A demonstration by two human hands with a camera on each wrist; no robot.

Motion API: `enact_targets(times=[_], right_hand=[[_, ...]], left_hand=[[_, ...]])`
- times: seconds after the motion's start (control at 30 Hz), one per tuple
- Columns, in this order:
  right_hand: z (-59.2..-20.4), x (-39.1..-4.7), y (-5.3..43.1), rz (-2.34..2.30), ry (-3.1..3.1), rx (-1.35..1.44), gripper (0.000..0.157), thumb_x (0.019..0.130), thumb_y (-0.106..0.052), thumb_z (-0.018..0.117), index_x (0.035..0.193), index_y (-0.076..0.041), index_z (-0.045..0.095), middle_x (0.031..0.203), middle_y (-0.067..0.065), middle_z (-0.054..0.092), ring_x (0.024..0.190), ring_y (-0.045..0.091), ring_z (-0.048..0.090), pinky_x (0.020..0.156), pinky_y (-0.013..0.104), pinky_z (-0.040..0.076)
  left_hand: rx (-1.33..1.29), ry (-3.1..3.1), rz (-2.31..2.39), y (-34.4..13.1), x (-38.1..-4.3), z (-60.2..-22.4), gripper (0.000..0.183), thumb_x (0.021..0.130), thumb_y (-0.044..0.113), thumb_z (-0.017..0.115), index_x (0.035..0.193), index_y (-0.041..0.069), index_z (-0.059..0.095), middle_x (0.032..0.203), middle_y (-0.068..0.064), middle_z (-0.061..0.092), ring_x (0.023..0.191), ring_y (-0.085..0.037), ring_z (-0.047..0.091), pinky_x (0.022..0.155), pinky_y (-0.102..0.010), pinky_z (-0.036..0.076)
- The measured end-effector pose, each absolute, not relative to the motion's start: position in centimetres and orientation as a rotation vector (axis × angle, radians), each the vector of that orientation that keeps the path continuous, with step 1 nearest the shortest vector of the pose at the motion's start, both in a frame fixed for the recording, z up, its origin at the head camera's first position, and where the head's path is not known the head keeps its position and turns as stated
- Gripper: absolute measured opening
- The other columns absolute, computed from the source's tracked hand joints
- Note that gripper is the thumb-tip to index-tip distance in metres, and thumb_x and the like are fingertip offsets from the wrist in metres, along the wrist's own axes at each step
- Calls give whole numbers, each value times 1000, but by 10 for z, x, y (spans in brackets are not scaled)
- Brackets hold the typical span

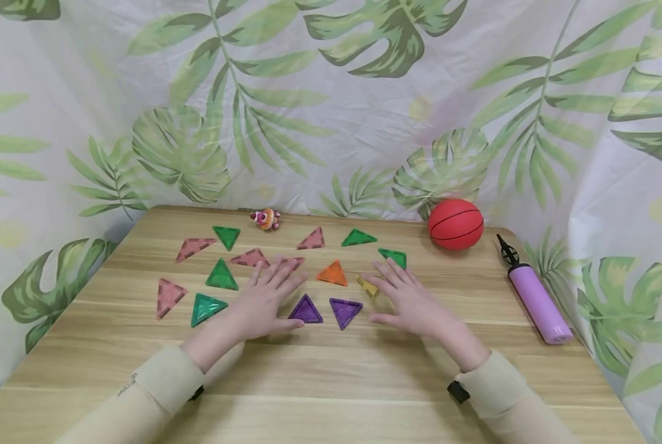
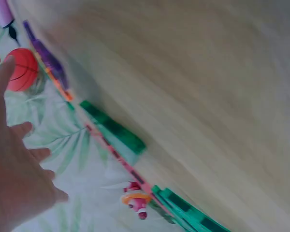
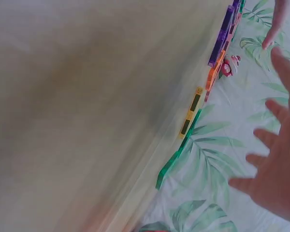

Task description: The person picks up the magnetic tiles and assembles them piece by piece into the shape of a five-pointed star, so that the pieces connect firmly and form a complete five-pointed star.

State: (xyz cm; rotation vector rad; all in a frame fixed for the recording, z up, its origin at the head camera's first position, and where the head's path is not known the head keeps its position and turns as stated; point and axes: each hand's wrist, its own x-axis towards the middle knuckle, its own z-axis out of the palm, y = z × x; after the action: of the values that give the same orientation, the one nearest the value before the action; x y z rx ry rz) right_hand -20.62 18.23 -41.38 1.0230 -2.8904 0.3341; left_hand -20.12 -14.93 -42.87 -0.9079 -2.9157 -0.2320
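Note:
Both hands hover palm down over the wooden table with fingers spread, holding nothing. My left hand [image 1: 264, 302] is above the flat triangular tiles, close to a purple triangle [image 1: 306, 310] and a pink one [image 1: 293, 263] partly behind its fingertips. Under the right hand [image 1: 411, 300] a yellow tile [image 1: 368, 287] is partly covered, and a green triangle [image 1: 394, 256] lies just past its fingertips. Between the hands are an orange triangle [image 1: 333, 273] and a second purple triangle [image 1: 346, 312]. In the right wrist view, the right hand [image 3: 278, 159] is clear of the yellow tile [image 3: 191, 112].
More green [image 1: 222, 275] and pink [image 1: 170, 298] triangles lie on the left. A small figurine [image 1: 266, 219] and a red ball [image 1: 456, 224] stand along the back edge. A purple hand pump [image 1: 539, 303] lies on the right, and a leaf-print cloth [image 1: 364, 123] hangs behind.

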Motion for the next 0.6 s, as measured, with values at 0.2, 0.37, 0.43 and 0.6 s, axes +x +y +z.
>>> enact_targets(times=[0.2, 0.37, 0.43, 0.6], right_hand=[[-423, -220, 166, 474, -2870, 1270, 77, 83, -46, 68, 147, -21, 33, 156, 8, 22, 143, 34, 17, 110, 54, 24], [-430, -225, 152, 482, -2871, 1416, 71, 85, -43, 67, 143, -12, 41, 149, 16, 34, 136, 38, 29, 106, 55, 31], [-431, -228, 149, 493, -2890, 1409, 67, 84, -41, 69, 139, -10, 46, 143, 14, 44, 133, 37, 35, 105, 53, 33], [-436, -238, 143, 521, -2932, 1442, 54, 83, -35, 72, 130, -11, 58, 129, 4, 57, 124, 27, 45, 106, 44, 34]], left_hand=[[-1083, -2868, -322, -153, -218, -439, 91, 78, 59, 67, 149, 15, 30, 156, -11, 17, 144, -35, 7, 114, -55, 7], [-1218, -2903, -372, -154, -229, -444, 85, 78, 58, 68, 143, 10, 41, 146, -14, 39, 140, -40, 21, 111, -58, 15], [-1282, -2910, -412, -153, -232, -445, 77, 79, 55, 68, 138, 9, 48, 141, -12, 46, 138, -39, 27, 111, -57, 18], [-1387, -2881, -504, -151, -236, -444, 57, 81, 41, 72, 125, 7, 60, 131, -8, 56, 130, -33, 40, 109, -52, 27]])
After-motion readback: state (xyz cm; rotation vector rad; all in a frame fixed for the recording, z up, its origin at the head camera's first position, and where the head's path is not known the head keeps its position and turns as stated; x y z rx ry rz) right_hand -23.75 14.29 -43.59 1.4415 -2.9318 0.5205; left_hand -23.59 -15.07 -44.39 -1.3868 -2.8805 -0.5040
